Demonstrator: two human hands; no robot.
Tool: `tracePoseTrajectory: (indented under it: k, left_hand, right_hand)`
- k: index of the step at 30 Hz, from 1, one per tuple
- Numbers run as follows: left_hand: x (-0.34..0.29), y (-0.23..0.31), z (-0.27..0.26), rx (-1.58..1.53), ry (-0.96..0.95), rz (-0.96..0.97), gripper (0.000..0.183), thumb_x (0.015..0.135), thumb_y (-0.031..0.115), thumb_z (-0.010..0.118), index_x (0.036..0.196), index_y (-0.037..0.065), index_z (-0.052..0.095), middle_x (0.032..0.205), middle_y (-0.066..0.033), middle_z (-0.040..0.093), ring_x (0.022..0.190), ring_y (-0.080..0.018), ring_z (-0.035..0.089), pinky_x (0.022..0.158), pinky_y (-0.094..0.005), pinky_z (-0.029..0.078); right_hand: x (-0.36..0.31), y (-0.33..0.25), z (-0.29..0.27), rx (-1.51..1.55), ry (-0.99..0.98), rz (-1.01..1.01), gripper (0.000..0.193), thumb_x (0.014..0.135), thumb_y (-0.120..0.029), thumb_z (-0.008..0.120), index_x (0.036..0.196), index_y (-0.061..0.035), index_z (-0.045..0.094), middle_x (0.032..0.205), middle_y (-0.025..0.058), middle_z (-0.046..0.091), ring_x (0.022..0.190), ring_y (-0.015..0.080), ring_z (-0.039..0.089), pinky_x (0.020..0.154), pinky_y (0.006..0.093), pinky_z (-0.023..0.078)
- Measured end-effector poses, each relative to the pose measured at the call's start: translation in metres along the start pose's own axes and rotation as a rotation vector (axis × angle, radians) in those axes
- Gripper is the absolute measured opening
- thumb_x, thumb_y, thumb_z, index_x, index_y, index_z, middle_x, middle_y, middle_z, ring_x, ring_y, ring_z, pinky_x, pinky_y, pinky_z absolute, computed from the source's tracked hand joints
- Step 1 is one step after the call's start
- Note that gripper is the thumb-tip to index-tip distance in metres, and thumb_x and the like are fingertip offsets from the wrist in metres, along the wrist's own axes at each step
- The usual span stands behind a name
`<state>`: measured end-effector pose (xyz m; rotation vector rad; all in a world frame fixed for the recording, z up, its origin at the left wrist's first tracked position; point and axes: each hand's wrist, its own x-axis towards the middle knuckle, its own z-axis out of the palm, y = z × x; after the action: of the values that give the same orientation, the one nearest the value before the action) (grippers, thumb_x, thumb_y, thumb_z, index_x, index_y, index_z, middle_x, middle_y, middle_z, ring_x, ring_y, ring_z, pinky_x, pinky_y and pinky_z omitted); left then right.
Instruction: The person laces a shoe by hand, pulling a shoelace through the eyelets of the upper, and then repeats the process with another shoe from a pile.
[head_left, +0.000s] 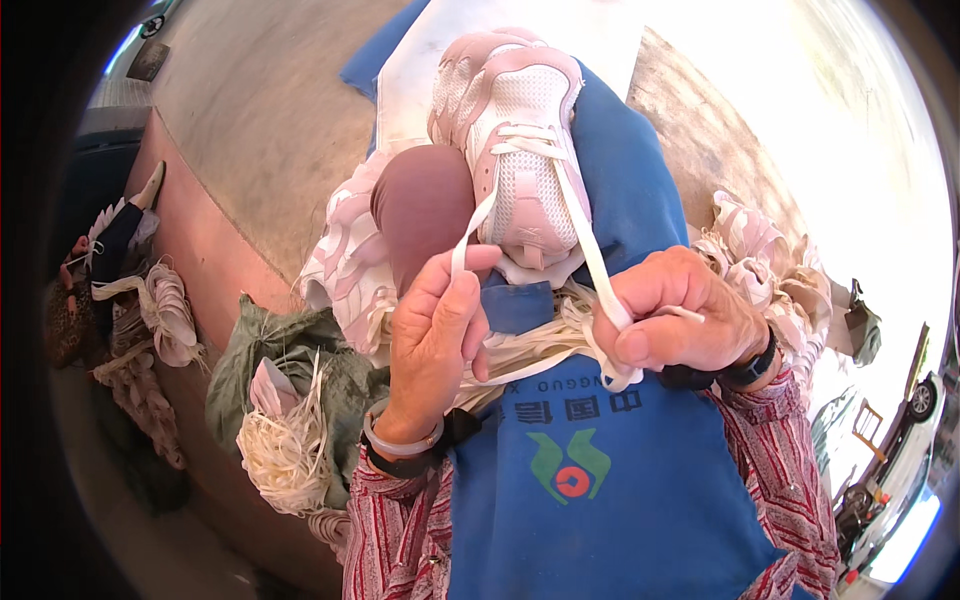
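A pink and white sneaker upper lies over my lap, its opening toward me. White shoelace runs crosswise through its eyelets, and two long ends come toward my hands. Between thumb and fingers, my left hand pinches the left end. The right end is gripped in my right hand, where it loops below the curled fingers and a short tip sticks out on the right. Both hands are just on my side of the upper. Several loose white laces lie bunched under and between them on my blue apron.
Left of the upper are a rounded mauve form and more pink-white uppers. A green sack and a lace bundle lie lower left. More uppers are piled at right. A pink ledge crosses the left side.
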<state>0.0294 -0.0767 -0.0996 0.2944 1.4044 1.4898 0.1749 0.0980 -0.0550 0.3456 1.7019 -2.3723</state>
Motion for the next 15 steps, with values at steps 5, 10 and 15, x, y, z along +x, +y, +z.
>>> tracePoseTrajectory:
  k: [5, 10, 15]
  left_hand:
    - [0.012, 0.019, -0.01, 0.113, -0.078, 0.082, 0.036, 0.103, 0.026, 0.045, 0.13, 0.002, 0.049, 0.076, -0.0002, 0.06, 0.048, -0.0005, 0.041, 0.04, -0.0156, 0.035]
    - [0.017, 0.019, -0.01, 0.095, -0.345, -0.059, 0.029, 0.1, 0.025, 0.054, 0.11, 0.0, 0.062, 0.085, -0.0018, 0.065, 0.07, -0.003, 0.054, 0.061, -0.0182, 0.042]
    - [-0.001, 0.024, -0.015, 0.093, -0.164, 0.296, 0.022, 0.1, 0.018, 0.054, 0.103, -0.002, 0.062, 0.08, -0.0026, 0.063, 0.069, -0.0072, 0.056, 0.06, -0.023, 0.045]
  right_hand:
    - [0.029, 0.01, 0.036, -0.472, -0.088, -0.178, 0.021, 0.089, -0.016, 0.06, 0.078, -0.0004, 0.052, 0.064, 0.0134, 0.054, 0.059, 0.0269, 0.057, 0.055, 0.0365, 0.043]
    - [0.038, 0.027, 0.065, -0.765, -0.12, -0.348, 0.017, 0.085, -0.014, 0.063, 0.086, -0.0013, 0.052, 0.073, 0.0148, 0.058, 0.069, 0.0364, 0.061, 0.06, 0.0444, 0.047]
    - [0.01, -0.002, 0.036, -1.035, -0.044, -0.318, 0.022, 0.087, -0.017, 0.064, 0.105, -0.0046, 0.062, 0.096, 0.0133, 0.062, 0.093, 0.0309, 0.061, 0.082, 0.0421, 0.044]
